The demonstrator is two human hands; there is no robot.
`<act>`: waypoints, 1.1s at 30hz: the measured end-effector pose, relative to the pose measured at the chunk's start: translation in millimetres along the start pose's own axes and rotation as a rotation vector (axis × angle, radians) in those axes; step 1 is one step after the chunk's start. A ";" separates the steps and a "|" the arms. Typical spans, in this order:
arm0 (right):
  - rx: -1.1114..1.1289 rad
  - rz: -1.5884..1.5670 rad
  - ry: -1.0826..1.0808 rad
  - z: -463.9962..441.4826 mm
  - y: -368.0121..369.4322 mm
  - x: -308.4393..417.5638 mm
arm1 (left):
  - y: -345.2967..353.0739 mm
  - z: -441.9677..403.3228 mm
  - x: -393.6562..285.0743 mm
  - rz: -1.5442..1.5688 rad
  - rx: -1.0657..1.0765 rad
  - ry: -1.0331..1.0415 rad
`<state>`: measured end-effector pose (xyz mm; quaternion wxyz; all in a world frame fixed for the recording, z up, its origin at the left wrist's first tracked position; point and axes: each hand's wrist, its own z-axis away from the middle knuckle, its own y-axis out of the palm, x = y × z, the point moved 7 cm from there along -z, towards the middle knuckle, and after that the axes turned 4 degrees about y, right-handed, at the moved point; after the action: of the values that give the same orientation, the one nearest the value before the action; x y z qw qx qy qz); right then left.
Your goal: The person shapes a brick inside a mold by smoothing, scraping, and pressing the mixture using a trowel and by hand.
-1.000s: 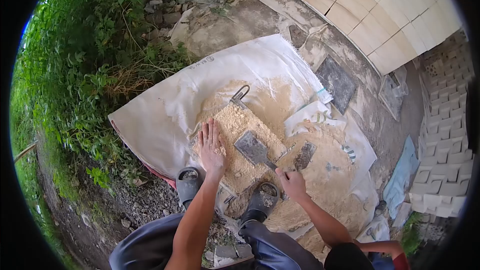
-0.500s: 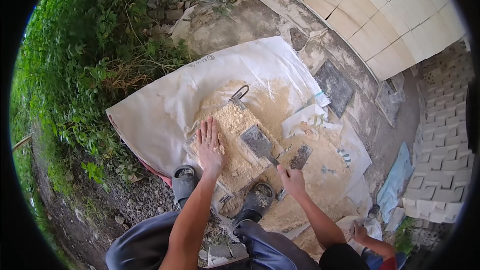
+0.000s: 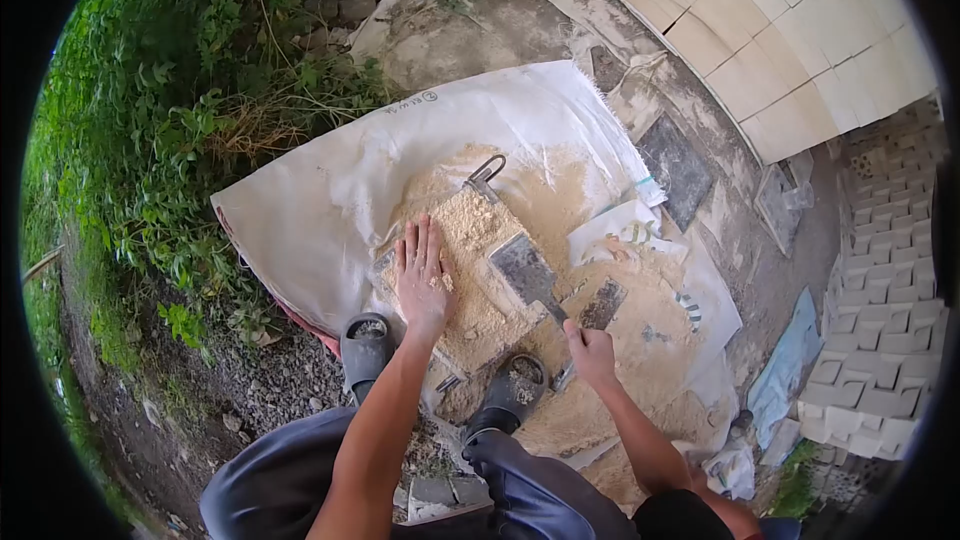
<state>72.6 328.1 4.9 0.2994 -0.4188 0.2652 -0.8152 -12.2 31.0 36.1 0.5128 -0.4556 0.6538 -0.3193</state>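
My left hand (image 3: 424, 280) lies flat, fingers stretched, on pale yellow crumbly material (image 3: 472, 225) heaped over a rectangular mould. A metal loop handle (image 3: 487, 172) sticks out at the mould's far end. My right hand (image 3: 590, 348) is wrapped round the handle of a trowel (image 3: 522, 268). Its flat grey rectangular blade rests on the right side of the heaped material. Most of the mould is hidden under the material. Just right of the trowel, a dark flat rectangular piece (image 3: 604, 304) lies on the spilled material.
A white woven sheet (image 3: 330, 175) lies beneath the mould. My grey clogs (image 3: 368, 348) stand at its near edge. Patterned pale blocks (image 3: 870, 340) are stacked at right, below a tiled wall (image 3: 740, 30). Green plants (image 3: 150, 140) grow at left. Another person's arm (image 3: 728, 514) shows at lower right.
The trowel and my right hand have shifted slightly right and toward me. My left hand stays flat on the material, slightly farther from me. The other person's hand is now mostly hidden.
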 end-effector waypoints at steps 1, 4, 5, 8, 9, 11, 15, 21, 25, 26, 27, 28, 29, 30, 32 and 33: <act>-0.003 -0.139 -0.054 0.1 -1.9 6.6 | 1.3 -3.1 1.0 -0.002 0.001 -0.007; -0.006 -0.359 -0.119 20.7 -7.4 33.4 | 4.8 1.1 1.3 -0.015 0.018 -0.011; -0.027 -0.445 -0.149 25.8 -8.8 42.2 | 3.5 -0.3 0.5 -0.018 0.006 -0.008; 0.080 -0.114 -0.049 11.1 31.8 7.5 | 2.7 2.2 0.9 -0.009 0.006 -0.016; 0.071 -0.114 -0.057 13.3 32.6 2.8 | 3.3 -0.2 1.2 0.000 0.013 -0.022; 0.037 0.063 -0.114 6.0 32.6 4.2 | 5.8 -7.1 4.1 -0.009 0.004 -0.022; 0.019 -0.093 -0.091 12.4 14.2 9.1 | 4.9 -0.5 1.5 -0.008 0.023 -0.019; -0.040 -0.517 -0.083 18.7 26.3 3.9 | 4.2 -0.8 0.5 -0.013 0.018 -0.006; 0.023 -0.106 -0.036 -1.9 39.9 -22.9 | -0.5 2.2 1.2 0.032 -0.008 0.013; -0.006 -0.057 -0.024 4.3 31.5 -22.3 | -2.8 9.8 -4.6 0.082 -0.011 -0.007; -0.005 -0.064 -0.016 10.9 26.5 -22.0 | -1.3 19.6 -11.8 0.136 -0.003 -0.023; -0.002 -0.198 0.031 13.5 20.9 -22.3 | 2.9 24.8 -20.0 0.145 0.015 -0.028; 0.005 -0.326 0.079 15.7 17.7 -23.1 | 9.3 25.9 -27.4 0.141 0.020 -0.031; 0.013 -0.323 0.084 17.4 16.0 -21.7 | 10.1 24.8 -37.7 0.166 0.020 -0.047; 0.062 -0.501 0.111 21.3 13.2 -18.1 | 19.2 19.9 -49.3 0.218 0.028 -0.056; 0.064 -0.499 0.116 22.9 8.4 -10.1 | 17.2 14.3 -48.9 0.219 0.032 -0.059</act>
<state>98.9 325.4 5.5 0.0864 -0.4143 0.1443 -0.8945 -0.2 83.4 35.6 0.5710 -0.3823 0.6790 -0.2583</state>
